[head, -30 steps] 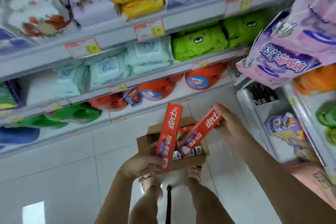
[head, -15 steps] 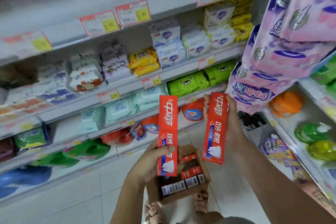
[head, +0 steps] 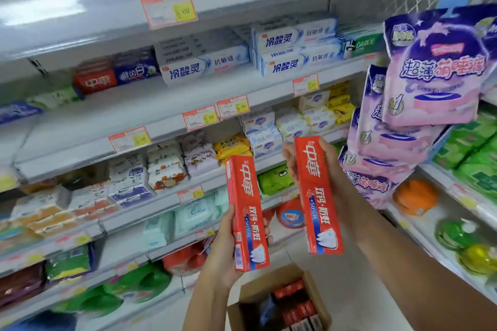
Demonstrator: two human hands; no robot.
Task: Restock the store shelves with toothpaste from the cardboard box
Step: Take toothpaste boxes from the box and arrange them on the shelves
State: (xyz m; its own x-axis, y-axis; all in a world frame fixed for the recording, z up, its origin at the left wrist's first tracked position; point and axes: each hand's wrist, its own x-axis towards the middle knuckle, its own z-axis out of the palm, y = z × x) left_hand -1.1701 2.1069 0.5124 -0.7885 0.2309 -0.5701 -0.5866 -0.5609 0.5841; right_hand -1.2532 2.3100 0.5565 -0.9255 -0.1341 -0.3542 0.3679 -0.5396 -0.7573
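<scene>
Shelving (head: 150, 105): pale metal tiers with smooth front lips and clipped-on price tags. The toothpaste row sits high, above the soaps and wipes.
Hanging packs (head: 430, 75): soft, glossy purple-pink plastic bulging in from the right, close to the right arm. I'd keep that elbow clear on the reach up.
Cardboard box (head: 269, 282): down on the floor with its flaps open, brown and matte, more red cartons standing on end inside.
Shelf match (head: 94, 80): red cartons of the same brand, far left on the toothpaste tier. That looks like the slot to aim for.
Left carton (head: 246, 212): long, slim, glossy red card, upright, barcode edge showing. The left hand (head: 223, 255) curls round its lower half.
Right carton (head: 317, 196): same box, upright, a touch higher. The right hand (head: 332, 161) clasps it from behind near the top.
The move: my call is to lay each flat with the print facing out and slide them in one at a time, so the thin card doesn't crush.
</scene>
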